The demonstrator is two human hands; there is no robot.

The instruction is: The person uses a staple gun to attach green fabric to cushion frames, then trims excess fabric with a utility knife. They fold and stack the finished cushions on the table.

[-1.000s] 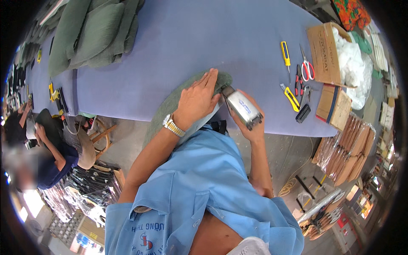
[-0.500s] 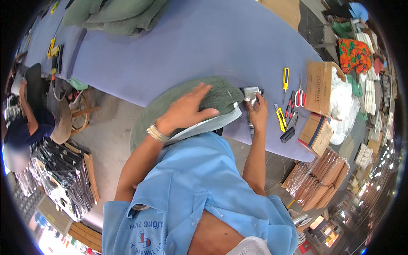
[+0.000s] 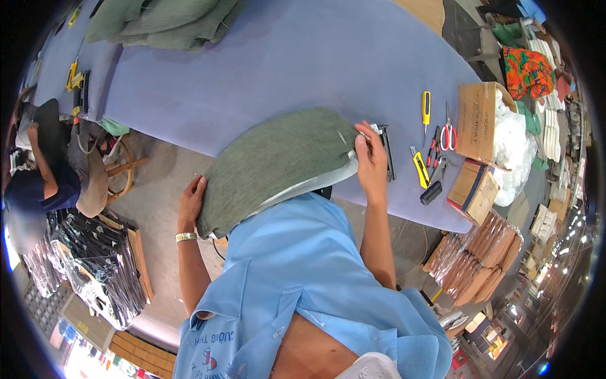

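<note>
A green fabric cushion point(image 3: 271, 164) with a pale lining along its lower edge lies half on the long blue table point(image 3: 284, 63), half over its near edge. My left hand point(image 3: 190, 201), with a metal wristwatch, grips the cushion's left end off the table. My right hand point(image 3: 371, 156) pinches the cushion's right corner. A grey metal stapler-like tool point(image 3: 386, 148) lies on the table right beside that hand.
Right of my hand lie yellow cutters point(image 3: 420, 169), red-handled scissors point(image 3: 448, 134), a yellow screwdriver point(image 3: 427, 107) and a black tool point(image 3: 431, 192). Cardboard boxes point(image 3: 480, 120) with white stuffing stand at the table's right end. More green cushions point(image 3: 164, 22) are stacked far left. Another person point(image 3: 38, 170) sits at left.
My left hand has slid from the cushion's top to its left end. My right hand has let go of the metal tool, which now lies on the table, and taken the cushion's corner.
</note>
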